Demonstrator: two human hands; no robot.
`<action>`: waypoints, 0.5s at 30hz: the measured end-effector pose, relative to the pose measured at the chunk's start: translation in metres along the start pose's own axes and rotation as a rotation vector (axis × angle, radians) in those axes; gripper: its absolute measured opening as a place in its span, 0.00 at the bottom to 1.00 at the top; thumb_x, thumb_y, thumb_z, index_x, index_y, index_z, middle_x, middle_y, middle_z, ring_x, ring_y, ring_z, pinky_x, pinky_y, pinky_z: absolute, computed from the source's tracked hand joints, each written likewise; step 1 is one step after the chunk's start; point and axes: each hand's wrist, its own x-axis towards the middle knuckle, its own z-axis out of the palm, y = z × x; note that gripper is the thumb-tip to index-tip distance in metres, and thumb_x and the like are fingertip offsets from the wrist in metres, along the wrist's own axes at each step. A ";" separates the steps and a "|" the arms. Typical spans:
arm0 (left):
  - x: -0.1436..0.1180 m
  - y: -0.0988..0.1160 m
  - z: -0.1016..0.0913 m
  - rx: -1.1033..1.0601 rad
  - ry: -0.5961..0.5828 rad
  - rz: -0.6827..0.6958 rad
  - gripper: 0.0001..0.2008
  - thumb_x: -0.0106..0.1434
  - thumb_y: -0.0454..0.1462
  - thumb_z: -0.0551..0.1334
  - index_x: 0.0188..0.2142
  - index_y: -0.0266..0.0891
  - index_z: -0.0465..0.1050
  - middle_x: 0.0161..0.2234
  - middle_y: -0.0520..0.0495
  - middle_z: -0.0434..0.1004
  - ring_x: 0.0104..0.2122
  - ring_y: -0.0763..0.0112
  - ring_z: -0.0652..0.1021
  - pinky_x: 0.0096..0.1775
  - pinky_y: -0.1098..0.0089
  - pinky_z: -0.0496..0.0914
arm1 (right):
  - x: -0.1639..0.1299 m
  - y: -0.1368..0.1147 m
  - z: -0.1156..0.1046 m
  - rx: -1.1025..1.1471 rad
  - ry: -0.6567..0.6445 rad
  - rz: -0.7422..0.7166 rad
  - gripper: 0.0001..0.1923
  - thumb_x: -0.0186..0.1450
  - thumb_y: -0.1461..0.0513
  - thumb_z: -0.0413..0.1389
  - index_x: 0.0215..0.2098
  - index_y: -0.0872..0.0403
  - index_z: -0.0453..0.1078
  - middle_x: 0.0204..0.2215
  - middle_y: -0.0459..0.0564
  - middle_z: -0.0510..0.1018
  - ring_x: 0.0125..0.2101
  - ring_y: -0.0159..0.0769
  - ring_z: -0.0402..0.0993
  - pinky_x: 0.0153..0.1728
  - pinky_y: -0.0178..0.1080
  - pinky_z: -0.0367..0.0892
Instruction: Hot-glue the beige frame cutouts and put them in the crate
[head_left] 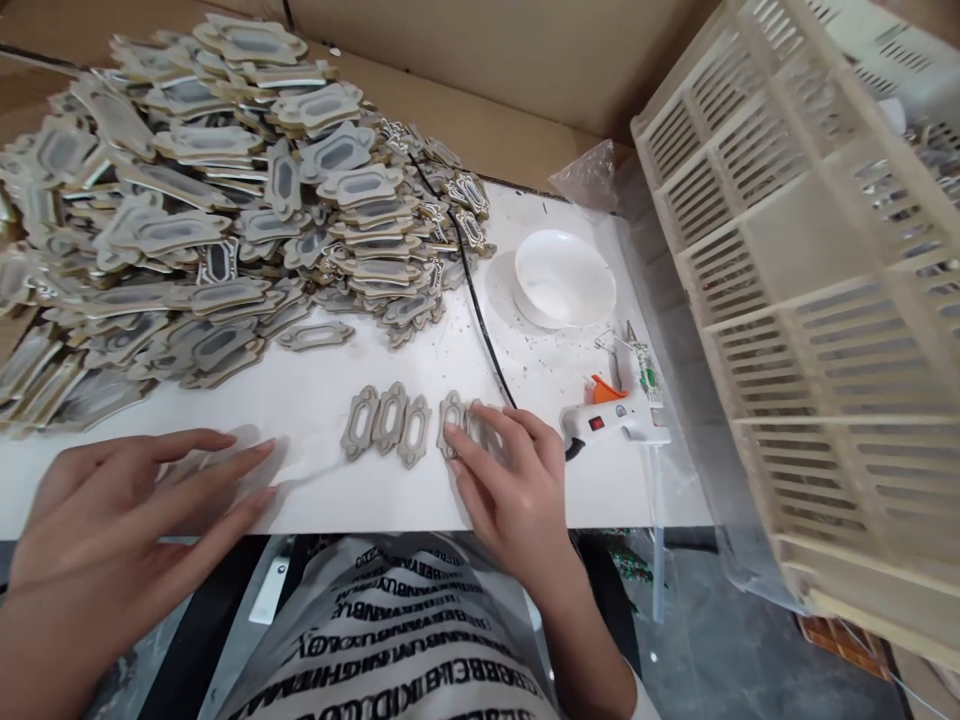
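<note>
The frame pieces (409, 423), flat greyish-tan cutouts with scalloped edges and an elongated central opening, lay in a short row on the white table (315, 480) near its front edge; I counted three clear of my hand and at least one more partly under my fingers. Each piece stood with its long axis running away from me toward the back of the table, so that the row itself ran left to right, the pieces side by side and touching or nearly so. My right hand (510, 485) rested flat and unclenched at the right end of the row, fingertips pressing on the last pieces, gripping nothing. My left hand (127, 510) lay spread and relaxed on the table well to the left of the row, grasping nothing. Behind the row, a large heap of like pieces (210, 190) covered the left and back of the table. To the right lay a white glue gun (619, 415), its black cord (472, 290) trailing back past a white bowl (562, 278). A slatted plastic crate (817, 280) stood tilted at the far right.
</note>
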 end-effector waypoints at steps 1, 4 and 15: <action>0.002 0.003 0.000 0.020 0.002 0.053 0.12 0.70 0.47 0.60 0.50 0.53 0.78 0.44 0.48 0.80 0.38 0.61 0.78 0.43 0.59 0.67 | 0.000 -0.002 -0.001 0.003 0.010 -0.002 0.12 0.70 0.65 0.57 0.49 0.52 0.77 0.51 0.57 0.79 0.51 0.49 0.69 0.50 0.52 0.69; 0.006 0.008 0.000 0.049 0.016 0.179 0.11 0.71 0.44 0.60 0.51 0.52 0.76 0.44 0.47 0.79 0.40 0.64 0.78 0.44 0.62 0.67 | 0.000 -0.014 0.001 0.044 0.043 -0.036 0.12 0.69 0.67 0.57 0.49 0.53 0.77 0.48 0.56 0.80 0.49 0.47 0.70 0.50 0.50 0.70; -0.005 0.014 0.001 0.077 0.048 0.230 0.12 0.69 0.39 0.64 0.51 0.53 0.76 0.45 0.47 0.78 0.37 0.65 0.77 0.45 0.62 0.69 | 0.008 -0.064 0.034 -0.045 -0.130 -0.358 0.15 0.73 0.56 0.56 0.53 0.53 0.76 0.51 0.50 0.80 0.49 0.41 0.68 0.56 0.48 0.59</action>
